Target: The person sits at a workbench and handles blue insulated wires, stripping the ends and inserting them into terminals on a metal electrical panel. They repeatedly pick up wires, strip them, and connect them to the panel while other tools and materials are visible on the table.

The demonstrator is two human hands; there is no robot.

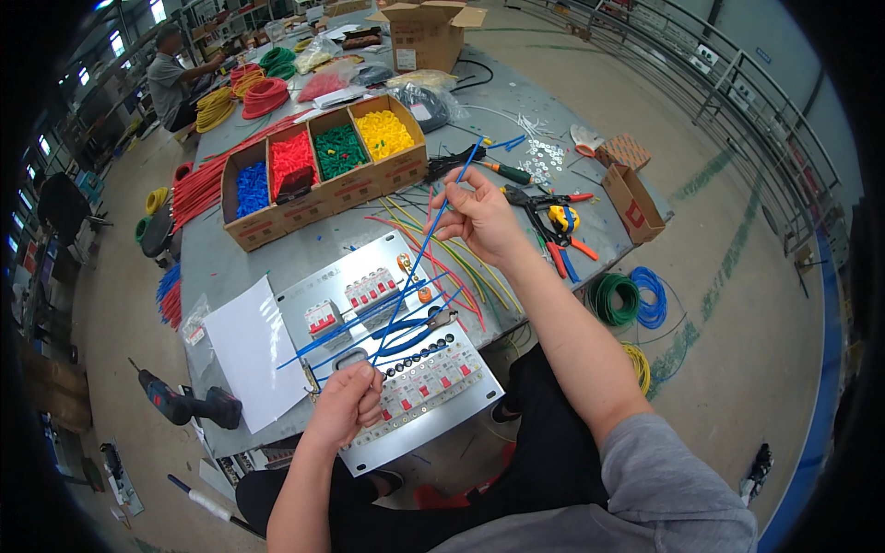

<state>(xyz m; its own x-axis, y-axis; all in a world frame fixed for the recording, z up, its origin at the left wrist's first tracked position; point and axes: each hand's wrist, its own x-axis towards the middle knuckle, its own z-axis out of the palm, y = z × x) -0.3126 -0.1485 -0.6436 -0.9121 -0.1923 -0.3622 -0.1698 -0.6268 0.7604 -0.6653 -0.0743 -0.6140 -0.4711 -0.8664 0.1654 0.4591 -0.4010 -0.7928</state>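
Observation:
A blue wire runs slantwise between my hands, over a metal mounting plate. My left hand is closed on its lower end, just above the plate's near left part. Farther up, my right hand pinches the wire between thumb and fingers, and the free tip sticks out beyond them. On the plate sit a row of circuit breakers near me and more breakers farther back. Blue-handled pliers lie across its middle, alongside several loose blue wires.
Beyond the plate stands a divided cardboard box of blue, red, green and yellow caps. White paper lies left, near a cordless drill. Red, green and yellow wires, tools and a small carton lie right.

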